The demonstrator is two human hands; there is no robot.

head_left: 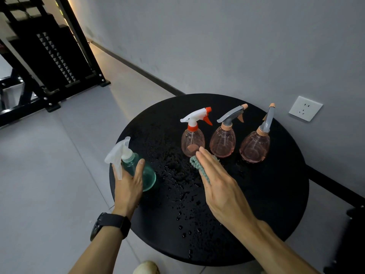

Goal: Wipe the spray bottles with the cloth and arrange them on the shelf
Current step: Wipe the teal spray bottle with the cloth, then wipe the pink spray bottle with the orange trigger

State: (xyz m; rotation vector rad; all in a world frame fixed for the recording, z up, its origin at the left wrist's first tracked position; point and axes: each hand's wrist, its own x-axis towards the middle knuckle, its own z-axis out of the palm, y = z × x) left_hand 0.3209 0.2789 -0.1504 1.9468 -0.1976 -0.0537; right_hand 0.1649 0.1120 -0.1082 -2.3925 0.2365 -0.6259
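Left hand [128, 186] gripping translucent green plastic spray bottle [138, 171] | right hand [219, 186] flat, fingers straight, pressing teal microfibre cloth [195, 165] right of bottle | risk: slipping on wet black round counter [276, 194]

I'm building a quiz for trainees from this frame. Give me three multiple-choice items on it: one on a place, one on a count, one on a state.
1. Where does the teal cloth lie?
A. under the right hand
B. on the floor
C. over the wall socket

2. How many pink spray bottles stand on the round table?
A. one
B. three
C. five

3. What is the left hand doing?
A. resting flat on the table
B. hanging idle
C. holding the green spray bottle

Key: 1 A, flat fingers cover the cloth. 2 B, three stand in a row at the back. 3 C, its thumb and fingers wrap the bottle.
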